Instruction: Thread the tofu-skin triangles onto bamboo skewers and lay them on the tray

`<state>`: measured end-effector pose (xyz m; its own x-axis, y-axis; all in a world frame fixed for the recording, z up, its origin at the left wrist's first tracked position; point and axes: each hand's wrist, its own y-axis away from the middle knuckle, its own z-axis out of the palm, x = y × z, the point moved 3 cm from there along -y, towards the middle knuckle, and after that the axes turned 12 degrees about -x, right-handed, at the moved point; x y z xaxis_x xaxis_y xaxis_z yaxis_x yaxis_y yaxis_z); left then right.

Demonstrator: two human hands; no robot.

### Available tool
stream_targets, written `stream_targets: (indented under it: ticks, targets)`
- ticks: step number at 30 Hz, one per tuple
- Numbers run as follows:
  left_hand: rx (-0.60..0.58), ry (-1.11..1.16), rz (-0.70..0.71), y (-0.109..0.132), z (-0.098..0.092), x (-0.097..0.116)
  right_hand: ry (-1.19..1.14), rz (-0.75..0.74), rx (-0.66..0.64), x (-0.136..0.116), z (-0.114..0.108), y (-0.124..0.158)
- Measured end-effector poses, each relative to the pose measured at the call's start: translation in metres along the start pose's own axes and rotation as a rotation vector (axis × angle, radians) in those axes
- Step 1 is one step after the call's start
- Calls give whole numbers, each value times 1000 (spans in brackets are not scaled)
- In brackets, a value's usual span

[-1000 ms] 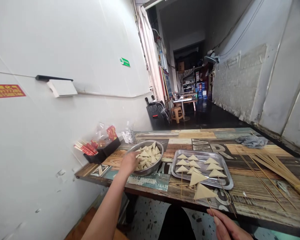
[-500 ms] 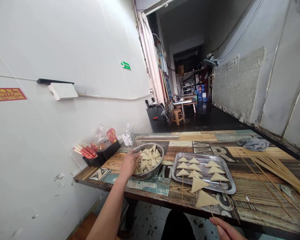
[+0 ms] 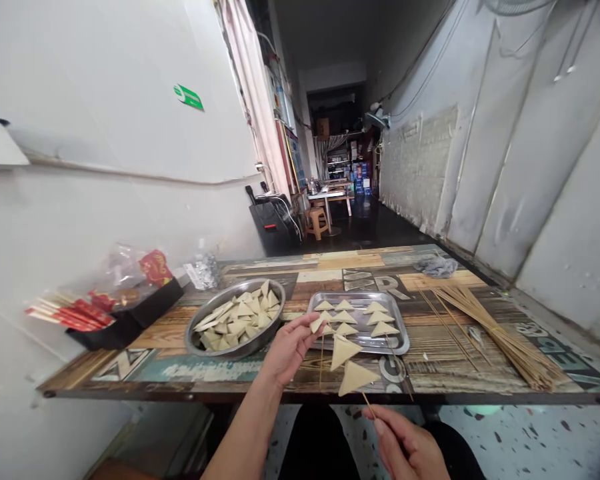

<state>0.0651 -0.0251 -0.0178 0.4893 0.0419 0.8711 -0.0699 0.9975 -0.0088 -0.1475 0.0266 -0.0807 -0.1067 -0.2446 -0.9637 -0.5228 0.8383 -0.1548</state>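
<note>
My right hand [image 3: 405, 443] grips the lower end of a bamboo skewer [image 3: 369, 405] at the table's front edge. Two pale, tofu-like triangles [image 3: 356, 378] are threaded on it. Between the fingertips of my left hand [image 3: 287, 350] is another tofu triangle [image 3: 318, 324], close to the skewer's far end; whether they touch I cannot tell. Beyond lies a metal tray [image 3: 404, 339], holding skewered triangles in rows, with skewer ends sticking out over its front rim. To the left stands a steel bowl [image 3: 190, 339] heaped with loose triangles.
A bundle of bamboo skewers [image 3: 505, 340] lies on the right of the wooden table [image 3: 260, 263], with a few loose ones beside it. A grey cloth [image 3: 437, 267] rests behind them. Black boxes [image 3: 153, 310] with red-wrapped chopsticks [image 3: 77, 313] and packets sit at the left, by the wall.
My left hand has left the bowl and moved right with a triangle, up to the skewer. My right hand still holds the skewer. The view has turned rightward.
</note>
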Motion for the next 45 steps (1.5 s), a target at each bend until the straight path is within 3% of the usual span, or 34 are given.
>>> stream_targets:
  ticks: [3,8,18,26,33,42,45]
  targets:
    - [-18,21,-55,-8,13,-11,-38,30,-57,4,-3,1]
    - [3,-7,-56,-17,22,-12,-112,56,-84,9,-7,1]
    - [-28,65,-204,-26,7,-17,-120,72,-109,12,-9,1]
    - [0,75,-275,-26,9,-14,-80,82,-118,11,-7,0]
    - [62,102,-258,-26,10,-12,-96,93,-136,20,-7,1]
    - [55,88,-253,-22,15,-11,-49,21,-20,10,-9,1]
    - [42,74,-258,-21,16,-12,-46,39,-53,11,-8,1]
